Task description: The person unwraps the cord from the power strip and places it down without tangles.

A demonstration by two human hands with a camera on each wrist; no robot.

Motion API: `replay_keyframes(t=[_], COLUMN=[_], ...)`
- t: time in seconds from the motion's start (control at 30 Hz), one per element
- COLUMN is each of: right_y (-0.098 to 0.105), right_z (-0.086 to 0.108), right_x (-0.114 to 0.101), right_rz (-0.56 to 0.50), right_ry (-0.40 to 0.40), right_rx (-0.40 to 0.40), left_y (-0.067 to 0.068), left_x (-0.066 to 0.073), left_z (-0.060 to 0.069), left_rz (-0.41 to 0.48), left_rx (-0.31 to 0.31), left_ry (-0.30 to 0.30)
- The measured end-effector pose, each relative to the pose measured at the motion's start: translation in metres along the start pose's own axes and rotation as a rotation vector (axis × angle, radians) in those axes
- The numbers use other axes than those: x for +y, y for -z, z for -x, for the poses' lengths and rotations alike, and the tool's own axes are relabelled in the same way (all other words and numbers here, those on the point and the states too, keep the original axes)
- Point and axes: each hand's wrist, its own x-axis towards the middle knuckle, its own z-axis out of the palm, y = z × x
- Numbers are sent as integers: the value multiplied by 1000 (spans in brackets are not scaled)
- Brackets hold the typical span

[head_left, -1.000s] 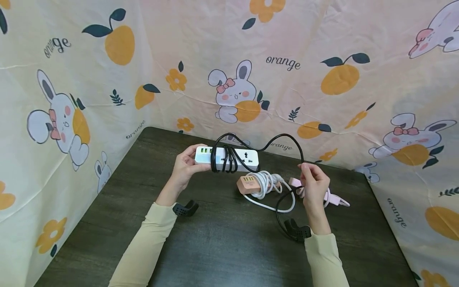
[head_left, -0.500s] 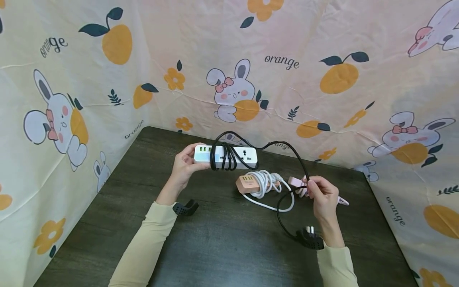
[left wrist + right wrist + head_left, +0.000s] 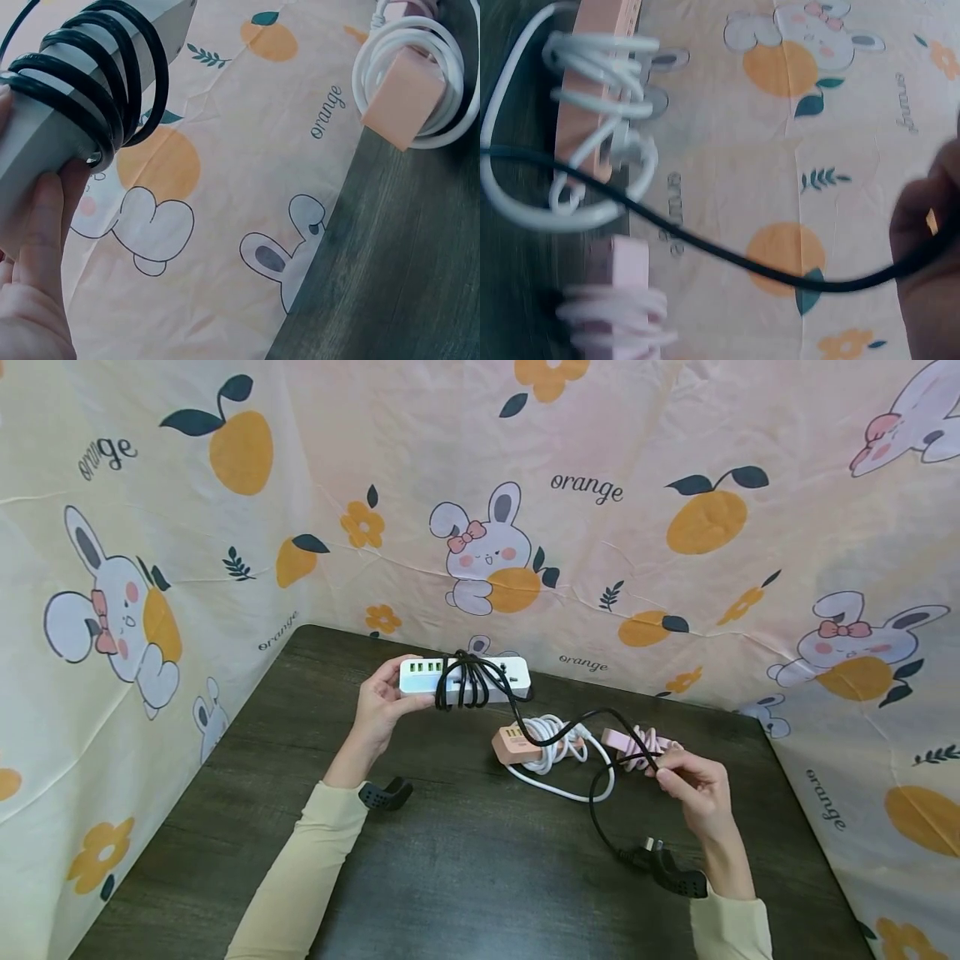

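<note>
Left hand (image 3: pixel 377 706) gripping white power strip (image 3: pixel 426 680), right hand (image 3: pixel 701 787) pinching its black cord (image 3: pixel 810 284)

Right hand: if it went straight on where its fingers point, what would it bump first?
The right hand pinches the black cord; straight on, it would probably meet the pink strip first, or pass above it: height is unclear.

Dark table (image 3: pixel 480 877) holds peach strip (image 3: pixel 513 746) and pink strip (image 3: pixel 617 741).
</note>
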Motion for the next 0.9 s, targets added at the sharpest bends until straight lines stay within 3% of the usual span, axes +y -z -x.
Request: replay_keyframes(t=[0.17, 0.37, 0.7, 0.9], right_y=[12, 17, 8, 0], right_z=[6, 14, 28, 30], right_x=[-6, -7, 10, 14], right_rz=[81, 245, 546, 727], right_ry=[-101, -358, -585, -781], right_rx=[-249, -493, -637, -700], left_y=[-1, -2, -5, -9], left_x=[1, 3, 3, 1], left_z=[-1, -2, -3, -4], left_rz=[5, 12, 13, -3], left_rx=[6, 18, 12, 10], left_ry=[-20, -31, -39, -83])
